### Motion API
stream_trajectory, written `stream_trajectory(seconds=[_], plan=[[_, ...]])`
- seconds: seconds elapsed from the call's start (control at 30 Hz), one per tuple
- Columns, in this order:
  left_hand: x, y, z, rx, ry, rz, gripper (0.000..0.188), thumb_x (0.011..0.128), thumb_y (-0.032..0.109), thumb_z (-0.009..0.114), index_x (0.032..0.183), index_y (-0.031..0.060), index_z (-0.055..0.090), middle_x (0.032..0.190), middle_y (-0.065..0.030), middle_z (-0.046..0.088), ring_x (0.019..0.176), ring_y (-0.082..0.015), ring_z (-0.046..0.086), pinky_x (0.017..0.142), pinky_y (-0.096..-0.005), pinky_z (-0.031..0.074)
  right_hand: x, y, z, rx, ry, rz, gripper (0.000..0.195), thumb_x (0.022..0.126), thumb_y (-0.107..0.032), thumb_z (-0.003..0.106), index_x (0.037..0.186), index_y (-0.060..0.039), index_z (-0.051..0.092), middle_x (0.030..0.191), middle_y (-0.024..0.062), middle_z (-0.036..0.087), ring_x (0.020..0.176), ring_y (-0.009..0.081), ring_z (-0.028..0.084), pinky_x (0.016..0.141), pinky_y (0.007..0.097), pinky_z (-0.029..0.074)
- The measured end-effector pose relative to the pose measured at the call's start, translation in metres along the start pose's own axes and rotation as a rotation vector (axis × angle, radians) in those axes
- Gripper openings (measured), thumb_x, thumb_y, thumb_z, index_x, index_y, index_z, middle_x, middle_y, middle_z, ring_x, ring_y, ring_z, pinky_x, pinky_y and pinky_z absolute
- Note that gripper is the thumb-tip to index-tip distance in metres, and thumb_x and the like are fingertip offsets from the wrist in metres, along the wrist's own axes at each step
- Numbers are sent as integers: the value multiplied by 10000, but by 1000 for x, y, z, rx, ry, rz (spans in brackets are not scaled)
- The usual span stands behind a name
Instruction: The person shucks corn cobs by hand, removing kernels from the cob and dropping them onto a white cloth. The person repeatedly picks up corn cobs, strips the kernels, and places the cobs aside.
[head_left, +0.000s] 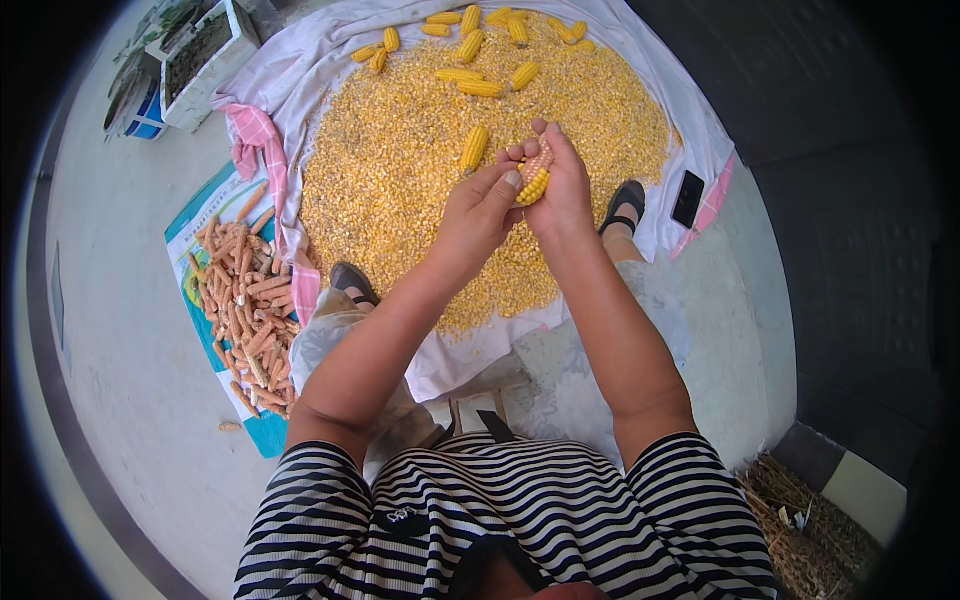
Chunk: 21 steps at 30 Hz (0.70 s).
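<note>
Both of my hands hold one partly shelled corn cob above a broad layer of loose corn kernels. Its upper part is bare and pinkish, while yellow kernels cover the lower end. My right hand wraps the cob from the right side. From the left, my left hand presses its thumb against the kernels. Just beyond my left hand, a full ear of corn lies on the kernels. Several more yellow ears are scattered toward the far side. A white cloth lies under the kernels.
Bare corn cobs are heaped on a printed sack at the left. A smartphone rests at the cloth's right edge. A foam planter box and a bucket stand far left. A straw broom lies lower right.
</note>
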<state>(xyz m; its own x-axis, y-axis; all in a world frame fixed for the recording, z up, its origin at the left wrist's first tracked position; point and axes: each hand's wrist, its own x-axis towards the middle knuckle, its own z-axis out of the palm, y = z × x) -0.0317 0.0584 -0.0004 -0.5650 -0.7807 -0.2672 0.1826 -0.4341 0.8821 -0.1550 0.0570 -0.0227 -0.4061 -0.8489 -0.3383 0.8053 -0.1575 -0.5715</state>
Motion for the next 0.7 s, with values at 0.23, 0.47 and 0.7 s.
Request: stream_trajectory(seconds=[0.23, 0.47, 0.7], plan=[[4, -9, 9, -116, 244, -88, 269, 988, 281, 498, 1060, 46, 607, 712, 29, 523, 483, -45, 386, 410, -206, 277, -9, 9, 7, -117, -27, -68, 240, 982, -263, 502, 1104, -56, 494, 701, 17, 502, 701, 179, 564, 794, 408, 534], [8, 7, 5, -377, 158, -260, 213, 980, 285, 499, 1044, 91, 558, 673, 28, 478, 479, -81, 385, 410, -223, 276, -1, 1, 8, 42, -86, 33, 278, 999, -317, 485, 1132, -73, 480, 691, -5, 498, 699, 163, 566, 793, 398, 534], [6, 3, 0, 3, 21, -61, 297, 950, 290, 574, 1149, 70, 558, 684, -8, 509, 496, -90, 427, 441, -239, 332, 12, 3, -6, 134, -47, 82, 271, 970, -331, 538, 1110, -99, 517, 710, -2, 503, 691, 173, 559, 717, 388, 542]])
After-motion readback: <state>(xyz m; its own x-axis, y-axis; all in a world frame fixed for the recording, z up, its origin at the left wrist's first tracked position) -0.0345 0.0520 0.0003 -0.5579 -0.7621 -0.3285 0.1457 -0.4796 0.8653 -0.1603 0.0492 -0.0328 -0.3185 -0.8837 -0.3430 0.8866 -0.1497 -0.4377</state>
